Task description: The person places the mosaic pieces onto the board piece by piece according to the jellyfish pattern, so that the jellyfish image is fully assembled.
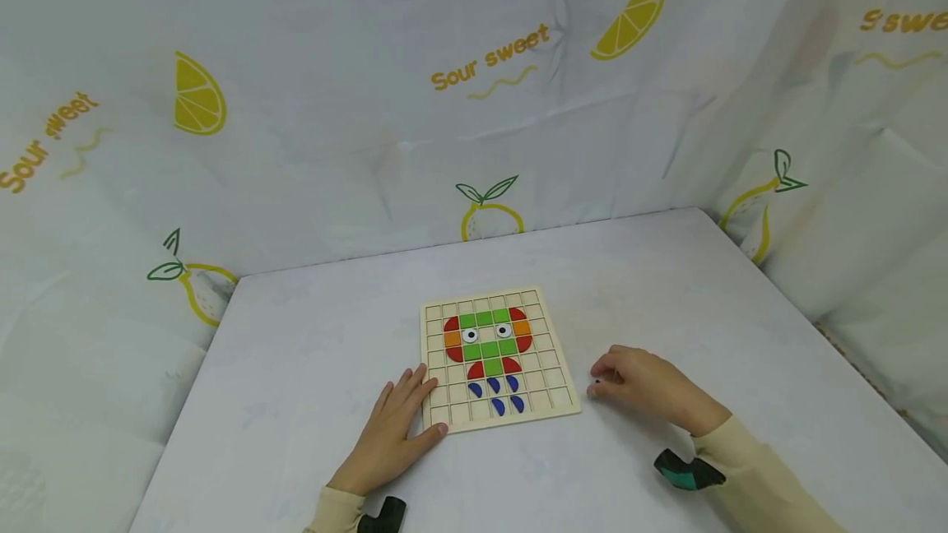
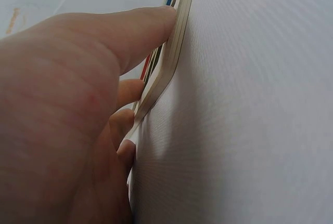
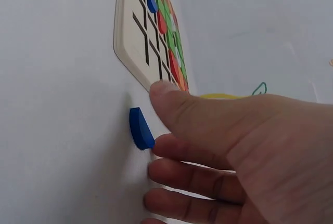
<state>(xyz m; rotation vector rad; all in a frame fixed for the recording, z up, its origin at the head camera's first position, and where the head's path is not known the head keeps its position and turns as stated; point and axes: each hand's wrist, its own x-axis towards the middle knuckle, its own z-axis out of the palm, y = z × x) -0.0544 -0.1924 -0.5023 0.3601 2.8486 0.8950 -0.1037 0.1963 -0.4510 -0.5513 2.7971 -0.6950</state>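
Observation:
A square wooden grid board [image 1: 557, 377] lies on the table, bearing red, orange and green pieces, two eye pieces and several blue pieces. At its lower left corner my left hand [image 1: 391, 434] rests with fingers extended; thumb and fingertips touch the board's edge. In the left wrist view the thumb [image 2: 140, 29] presses on the rim. To the right of the board is my right hand [image 1: 648, 381], bent loosely over the table. Beside its index fingertip lies a blue curved piece [image 3: 139, 129]. The thumb [image 3: 174, 104] stands apart from that piece, so nothing is pinched.
White tabletop [image 1: 296, 336] surrounds the board. A white cloth [image 1: 311, 187] with lemon prints hangs behind and at the sides. Dark straps [image 1: 689, 471] sit at both wrists over pale sleeves.

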